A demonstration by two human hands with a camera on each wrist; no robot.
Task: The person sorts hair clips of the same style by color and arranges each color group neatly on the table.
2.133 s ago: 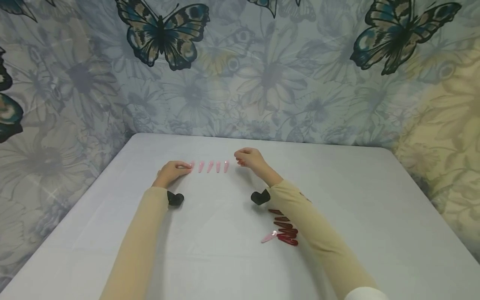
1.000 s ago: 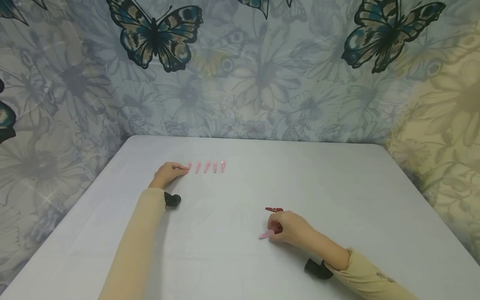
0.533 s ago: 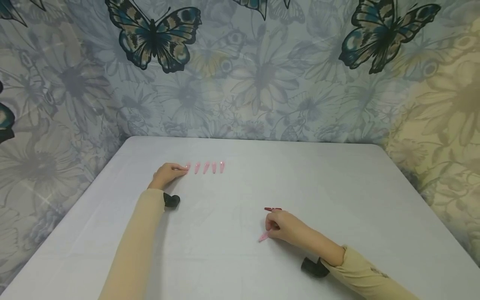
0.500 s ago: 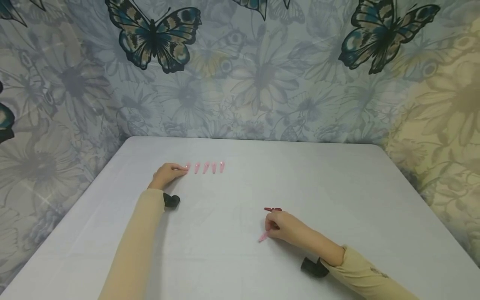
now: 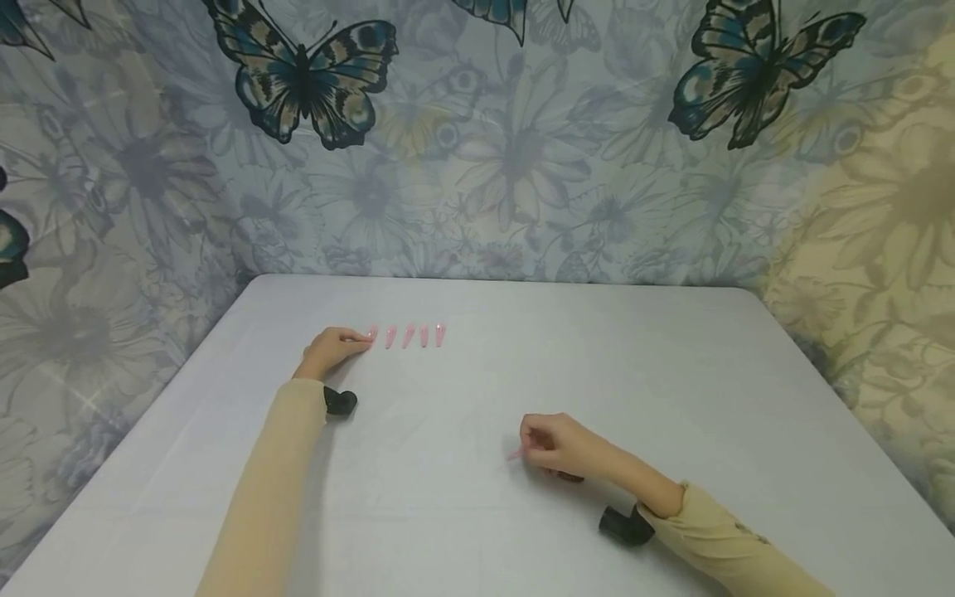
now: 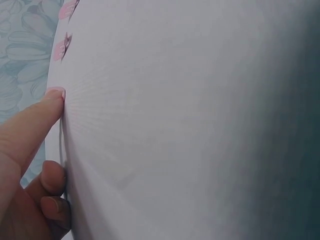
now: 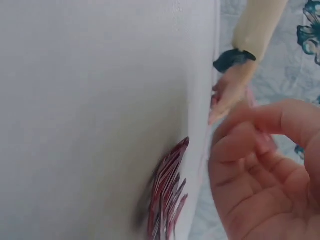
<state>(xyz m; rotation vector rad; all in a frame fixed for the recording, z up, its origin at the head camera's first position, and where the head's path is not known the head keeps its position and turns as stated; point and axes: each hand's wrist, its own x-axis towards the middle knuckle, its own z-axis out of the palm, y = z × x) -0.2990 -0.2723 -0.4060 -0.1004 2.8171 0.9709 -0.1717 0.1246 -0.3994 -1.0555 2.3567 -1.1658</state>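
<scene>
white table (image 5: 671, 373): sorting or laying-out looks part done, by my reading.

left hand (image 5: 328, 350): at the row's left end, thumb and finger close together at the end clip (image 5: 373, 332); pinching or only touching, cannot tell.

right hand (image 5: 570, 448): curled, thumb and finger pinching a further pink clip (image 5: 515, 454), its end poking out; the rest is covered.

dark red clips (image 7: 167, 192): overlapping beside the right hand, none in the row. number unclear; head view shows scraps below the hand, right wrist view crops the bunch.

five pink clips (image 5: 408, 336), end one included: side by side, apart, seemingly placed. remaining, i judge: the held pink one. left wrist view cuts off the row.
</scene>
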